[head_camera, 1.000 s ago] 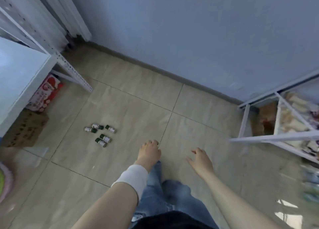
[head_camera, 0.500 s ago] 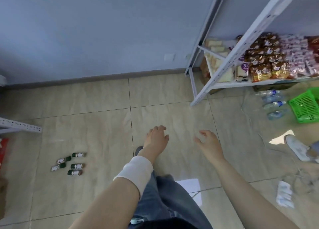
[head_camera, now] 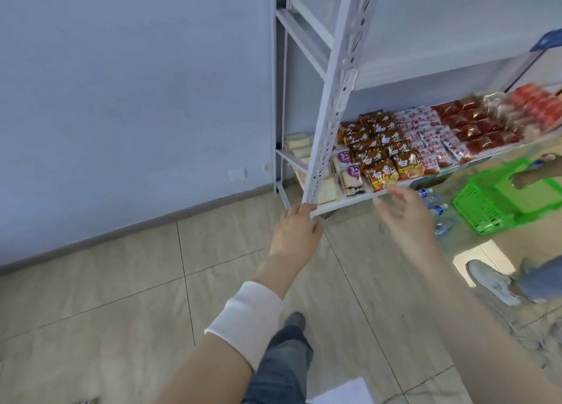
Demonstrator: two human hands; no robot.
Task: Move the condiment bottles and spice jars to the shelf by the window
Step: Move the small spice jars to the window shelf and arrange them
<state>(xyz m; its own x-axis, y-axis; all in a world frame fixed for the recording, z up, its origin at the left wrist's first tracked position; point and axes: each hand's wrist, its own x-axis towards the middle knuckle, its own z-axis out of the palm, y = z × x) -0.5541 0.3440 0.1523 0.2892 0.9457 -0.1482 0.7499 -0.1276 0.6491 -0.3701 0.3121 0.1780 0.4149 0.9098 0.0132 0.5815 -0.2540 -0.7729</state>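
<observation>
No condiment bottle or spice jar is in view now. My left hand [head_camera: 293, 233], with a white band on the forearm, hangs over the floor in front of the corner of a white metal shelf rack [head_camera: 330, 105]; its fingers are loosely curled and hold nothing. My right hand [head_camera: 406, 213] is raised in front of the rack's low shelf edge with relaxed, spread fingers, blurred by motion and holding nothing.
The rack's low shelf carries several snack packets [head_camera: 395, 154] and wrapped cakes [head_camera: 299, 146]. Water bottles [head_camera: 438, 212] and a green plastic basket [head_camera: 501, 203] are on the tiled floor at right. Another person's hand [head_camera: 529, 180] and shoe [head_camera: 492, 283] are there too.
The view has swung right: the small jars on the floor have left the frame and the snack rack now fills the upper right. Both hands stay held out in front, holding nothing.
</observation>
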